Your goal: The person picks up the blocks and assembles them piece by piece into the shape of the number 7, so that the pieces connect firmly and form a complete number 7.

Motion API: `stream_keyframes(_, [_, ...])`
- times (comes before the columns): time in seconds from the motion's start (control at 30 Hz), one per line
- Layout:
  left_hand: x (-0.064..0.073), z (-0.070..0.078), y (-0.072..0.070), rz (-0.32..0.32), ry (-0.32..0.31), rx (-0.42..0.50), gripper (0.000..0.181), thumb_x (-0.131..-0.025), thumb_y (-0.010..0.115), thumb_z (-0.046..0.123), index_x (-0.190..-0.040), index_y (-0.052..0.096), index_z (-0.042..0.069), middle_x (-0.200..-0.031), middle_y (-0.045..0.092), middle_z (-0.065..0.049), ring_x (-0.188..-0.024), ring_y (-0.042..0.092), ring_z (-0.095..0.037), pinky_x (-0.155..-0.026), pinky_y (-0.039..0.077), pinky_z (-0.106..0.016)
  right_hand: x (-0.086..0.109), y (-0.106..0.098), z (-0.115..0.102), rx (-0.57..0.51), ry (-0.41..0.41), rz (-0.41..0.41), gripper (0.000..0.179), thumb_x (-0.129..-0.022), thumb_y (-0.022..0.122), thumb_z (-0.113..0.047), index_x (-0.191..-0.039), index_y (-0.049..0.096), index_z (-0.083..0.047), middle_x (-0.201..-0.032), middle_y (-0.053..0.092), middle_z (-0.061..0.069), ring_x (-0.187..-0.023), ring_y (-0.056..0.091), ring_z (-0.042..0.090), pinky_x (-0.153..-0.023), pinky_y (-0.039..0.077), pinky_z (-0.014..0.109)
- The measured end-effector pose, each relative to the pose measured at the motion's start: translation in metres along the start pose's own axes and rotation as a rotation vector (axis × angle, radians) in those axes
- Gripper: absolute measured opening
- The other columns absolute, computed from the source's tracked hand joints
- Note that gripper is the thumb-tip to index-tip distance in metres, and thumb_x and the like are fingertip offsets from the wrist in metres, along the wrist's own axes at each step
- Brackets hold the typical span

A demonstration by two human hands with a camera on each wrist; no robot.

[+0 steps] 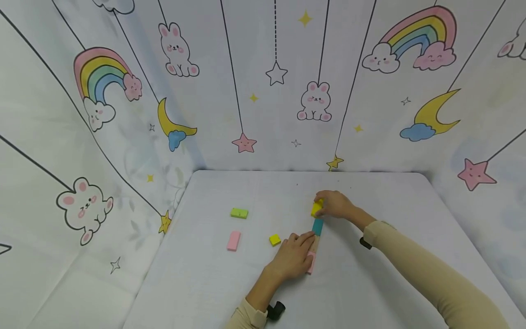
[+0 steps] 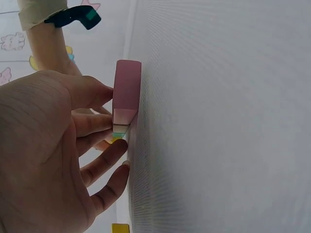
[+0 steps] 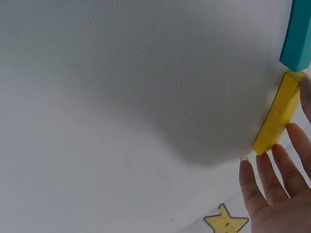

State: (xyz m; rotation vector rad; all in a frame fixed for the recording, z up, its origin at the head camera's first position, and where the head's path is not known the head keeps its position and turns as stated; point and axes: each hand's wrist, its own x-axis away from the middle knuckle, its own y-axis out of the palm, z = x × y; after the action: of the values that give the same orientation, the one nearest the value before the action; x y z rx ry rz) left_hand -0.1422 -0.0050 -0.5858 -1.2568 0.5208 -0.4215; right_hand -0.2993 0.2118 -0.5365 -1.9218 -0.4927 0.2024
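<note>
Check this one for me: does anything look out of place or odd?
Only one thing: the far yellow block, held in the right hand, looks slightly out of line with the teal block, so it seems crooked. No spill or damage is visible.

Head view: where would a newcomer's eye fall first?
The cartoon backdrop behind the white table comes first, with its rainbows and bunnies. Next is the block row near the table's middle: the right hand holds its far yellow block, the left hand touches the nearer part.

Right hand farther forward, left hand nearer (thumb apart from fingers), both forearms extended
</note>
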Motion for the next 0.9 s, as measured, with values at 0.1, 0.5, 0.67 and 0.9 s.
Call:
stream_keyframes(0.1, [0.0002, -0.0001, 0.0006, -0.009, -0.002, -0.002, 0.054, -0.105, 0.053, 0.033, -0.157, 0.048, 0.017, -0.164, 0.041, 0.006, -0.117, 0.053, -0.017, -0.086, 0.046, -0.029, 0.0014, 0.0001, 0.0012, -0.008, -0.007, 0.008, 0.050, -0.083, 0.089, -0.027, -0.125, 0.073, -0.005, -0.145, 0.060, 0.021, -0.123, 0.061, 0.038, -0.100, 0.051, 0.054])
stream_keyframes(0.5, [0.0009, 0.0022, -0.0075, -0.009, -0.003, 0.026, 0.053, -0.104, 0.055, 0.030, -0.155, 0.050, 0.014, -0.163, 0.043, 0.004, -0.116, 0.053, -0.018, -0.084, 0.046, -0.029, 0.0016, 0.0012, 0.0084, 0.013, -0.031, 0.014, 0.052, -0.081, 0.091, -0.030, -0.123, 0.074, -0.005, -0.143, 0.062, 0.021, -0.122, 0.062, 0.038, -0.098, 0.052, 0.052])
stream_keyframes(0.67, [0.0005, 0.0015, -0.0057, -0.010, -0.006, 0.030, 0.053, -0.104, 0.055, 0.031, -0.155, 0.050, 0.014, -0.163, 0.043, 0.005, -0.117, 0.053, -0.018, -0.085, 0.046, -0.029, 0.0051, -0.0004, 0.0070, 0.009, -0.024, 0.012, 0.051, -0.081, 0.091, -0.028, -0.123, 0.074, -0.004, -0.142, 0.061, 0.022, -0.121, 0.062, 0.038, -0.097, 0.052, 0.052])
stream_keyframes(0.9, [0.0006, 0.0022, -0.0062, -0.015, -0.010, 0.036, 0.054, -0.104, 0.055, 0.031, -0.156, 0.049, 0.015, -0.163, 0.042, 0.005, -0.118, 0.053, -0.018, -0.085, 0.046, -0.029, 0.0077, -0.0002, 0.0091, 0.008, -0.022, 0.009, 0.051, -0.082, 0.091, -0.028, -0.123, 0.073, -0.004, -0.143, 0.061, 0.022, -0.129, 0.058, 0.041, -0.105, 0.047, 0.056])
